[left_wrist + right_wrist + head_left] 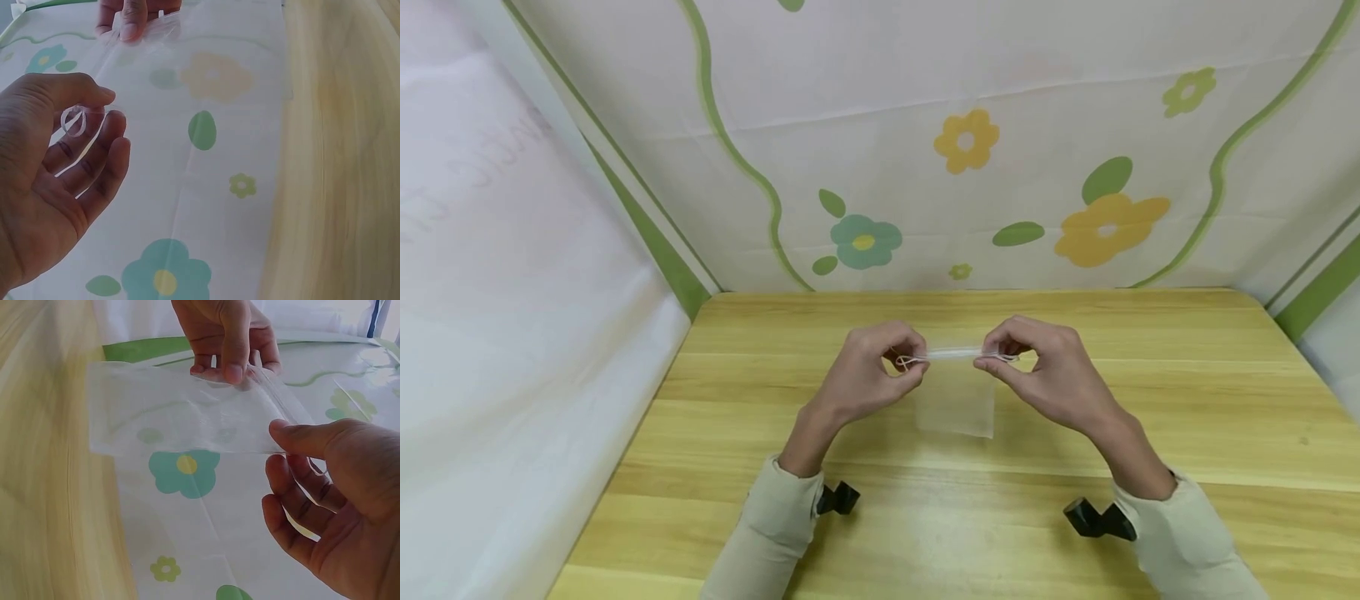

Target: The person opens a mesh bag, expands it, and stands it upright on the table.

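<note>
A small sheer white drawstring pouch [957, 410] hangs above the table, its mouth stretched level between both hands. At the left end of the mouth, my left hand [867, 372] pinches the pouch between thumb and index finger. The right hand [1054, 371] pinches the opposite end in the same way. Thin white cord loops stick out past the pinched ends; one cord loop [64, 125] shows inside the left hand's curve. In the right wrist view the see-through pouch body [156, 409] looks flat, and no contents show through it.
Below the hands lies a wood-grain tabletop [955, 517]. A white cloth backdrop [880, 183] with printed flowers and green lines rises behind its far edge. Another white cloth [535, 333] hangs along the left. Black mounts [842, 498] stick out from both sleeves.
</note>
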{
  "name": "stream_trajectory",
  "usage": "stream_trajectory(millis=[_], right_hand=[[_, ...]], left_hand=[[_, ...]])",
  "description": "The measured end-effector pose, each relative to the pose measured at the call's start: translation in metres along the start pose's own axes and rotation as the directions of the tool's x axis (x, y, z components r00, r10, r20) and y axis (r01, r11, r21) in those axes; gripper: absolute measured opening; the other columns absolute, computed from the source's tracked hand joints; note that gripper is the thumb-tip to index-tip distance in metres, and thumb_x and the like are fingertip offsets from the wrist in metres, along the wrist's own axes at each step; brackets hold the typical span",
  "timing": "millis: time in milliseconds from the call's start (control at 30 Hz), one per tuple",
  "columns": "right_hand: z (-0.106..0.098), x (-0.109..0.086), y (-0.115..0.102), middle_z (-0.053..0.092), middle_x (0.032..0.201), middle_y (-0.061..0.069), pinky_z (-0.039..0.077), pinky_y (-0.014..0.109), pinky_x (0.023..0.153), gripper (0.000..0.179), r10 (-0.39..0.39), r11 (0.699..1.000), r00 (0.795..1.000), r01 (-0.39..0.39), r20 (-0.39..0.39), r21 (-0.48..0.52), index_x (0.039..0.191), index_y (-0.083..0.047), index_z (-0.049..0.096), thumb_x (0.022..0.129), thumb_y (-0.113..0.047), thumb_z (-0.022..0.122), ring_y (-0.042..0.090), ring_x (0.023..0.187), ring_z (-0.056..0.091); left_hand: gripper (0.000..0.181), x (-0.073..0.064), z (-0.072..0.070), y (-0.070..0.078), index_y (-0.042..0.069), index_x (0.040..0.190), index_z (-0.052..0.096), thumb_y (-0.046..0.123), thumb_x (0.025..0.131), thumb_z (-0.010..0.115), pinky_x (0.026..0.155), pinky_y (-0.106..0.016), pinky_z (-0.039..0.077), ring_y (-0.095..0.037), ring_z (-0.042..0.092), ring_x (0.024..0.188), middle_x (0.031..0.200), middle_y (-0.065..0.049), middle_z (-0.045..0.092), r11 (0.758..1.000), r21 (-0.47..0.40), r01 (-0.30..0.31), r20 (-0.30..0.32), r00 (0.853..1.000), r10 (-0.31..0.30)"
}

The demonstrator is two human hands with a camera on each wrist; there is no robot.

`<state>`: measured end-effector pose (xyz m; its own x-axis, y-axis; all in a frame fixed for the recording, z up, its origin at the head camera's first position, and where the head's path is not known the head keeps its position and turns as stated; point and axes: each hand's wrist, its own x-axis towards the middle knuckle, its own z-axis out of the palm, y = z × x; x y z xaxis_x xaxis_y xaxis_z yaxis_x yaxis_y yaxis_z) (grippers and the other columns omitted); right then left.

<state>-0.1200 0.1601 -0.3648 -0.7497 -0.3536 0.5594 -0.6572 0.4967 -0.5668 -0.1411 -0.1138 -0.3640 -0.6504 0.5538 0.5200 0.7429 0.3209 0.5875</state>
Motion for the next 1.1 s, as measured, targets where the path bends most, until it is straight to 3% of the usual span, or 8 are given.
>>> stream_trajectory(millis=[167, 333, 533, 700, 933, 1000, 1100], right_hand=[[-0.0008, 0.0004, -0.0002, 0.072, 0.089, -0.013, 0.052, 0.012, 0.075, 0.026, 0.001, 1.000, 1.000, -0.001, -0.017, 0.004, 0.095, -0.020, 0.074, 0.085, -0.002, 0.090, 0.002, 0.082, 0.065], [-0.0018, 0.0014, -0.0016, 0.074, 0.092, -0.009, 0.057, 0.012, 0.082, 0.026, 0.003, 0.998, 0.999, 0.000, -0.051, 0.057, 0.097, -0.016, 0.074, 0.085, 0.003, 0.088, 0.003, 0.085, 0.068], [-0.0008, 0.0019, -0.0011, 0.075, 0.092, 0.000, 0.060, 0.012, 0.084, 0.026, 0.047, 0.981, 0.993, -0.024, -0.113, 0.195, 0.099, -0.008, 0.074, 0.086, 0.012, 0.083, 0.003, 0.083, 0.072], [0.0021, 0.0017, -0.0007, 0.074, 0.093, 0.001, 0.061, 0.015, 0.077, 0.024, 0.119, 0.937, 0.976, -0.050, -0.181, 0.345, 0.101, 0.002, 0.070, 0.086, 0.020, 0.077, 0.007, 0.081, 0.075], [0.0023, 0.0017, -0.0020, 0.073, 0.096, 0.000, 0.063, 0.017, 0.077, 0.021, 0.219, 0.873, 0.950, -0.089, -0.224, 0.479, 0.102, 0.011, 0.064, 0.087, 0.023, 0.074, 0.006, 0.087, 0.077], [0.0010, 0.0020, -0.0026, 0.073, 0.095, -0.001, 0.063, 0.017, 0.077, 0.021, 0.237, 0.871, 0.947, -0.108, -0.218, 0.479, 0.101, 0.012, 0.063, 0.087, 0.022, 0.075, 0.006, 0.087, 0.077], [-0.0012, 0.0021, -0.0031, 0.072, 0.097, -0.004, 0.062, 0.015, 0.079, 0.023, 0.251, 0.895, 0.945, -0.145, -0.210, 0.421, 0.103, 0.010, 0.063, 0.088, 0.018, 0.077, 0.005, 0.088, 0.076]], left_hand=[[0.003, 0.0005, -0.0014, 0.0005, 0.003, 0.099, 0.073, 0.003, 0.097, 0.074, 0.070, -0.020, 0.063, -0.013, 0.071, 0.078, 0.092, -0.007, 0.075, 1.000, 0.004, -0.007, -0.020, 1.000, 0.007], [0.025, 0.0004, 0.0009, -0.0001, 0.001, 0.119, 0.075, 0.001, 0.094, 0.079, 0.069, -0.024, 0.065, -0.020, 0.076, 0.086, 0.102, -0.014, 0.078, 1.000, -0.026, 0.006, -0.074, 0.997, -0.008], [0.046, 0.0022, 0.0025, 0.0005, 0.001, 0.139, 0.067, 0.001, 0.094, 0.080, 0.069, -0.026, 0.066, -0.022, 0.079, 0.088, 0.107, -0.016, 0.080, 0.998, -0.059, 0.008, -0.108, 0.994, -0.014], [0.055, 0.0026, 0.0035, 0.0022, 0.002, 0.147, 0.060, 0.001, 0.095, 0.079, 0.067, -0.026, 0.064, -0.021, 0.077, 0.085, 0.101, -0.013, 0.079, 0.996, -0.090, 0.028, -0.123, 0.992, -0.039], [0.040, 0.0019, 0.0041, 0.0031, -0.001, 0.137, 0.066, 0.001, 0.098, 0.077, 0.069, -0.027, 0.065, -0.023, 0.077, 0.083, 0.100, -0.014, 0.080, 0.990, -0.132, 0.051, -0.156, 0.985, -0.071], [0.031, 0.0017, 0.0037, 0.0035, -0.001, 0.129, 0.070, 0.001, 0.099, 0.076, 0.068, -0.027, 0.065, -0.022, 0.076, 0.081, 0.098, -0.014, 0.080, 0.991, -0.123, 0.059, -0.179, 0.981, -0.080], [0.020, 0.0009, 0.0026, 0.0036, -0.001, 0.118, 0.074, 0.001, 0.099, 0.075, 0.068, -0.027, 0.065, -0.022, 0.076, 0.080, 0.096, -0.014, 0.080, 0.993, -0.093, 0.069, -0.218, 0.972, -0.088]])
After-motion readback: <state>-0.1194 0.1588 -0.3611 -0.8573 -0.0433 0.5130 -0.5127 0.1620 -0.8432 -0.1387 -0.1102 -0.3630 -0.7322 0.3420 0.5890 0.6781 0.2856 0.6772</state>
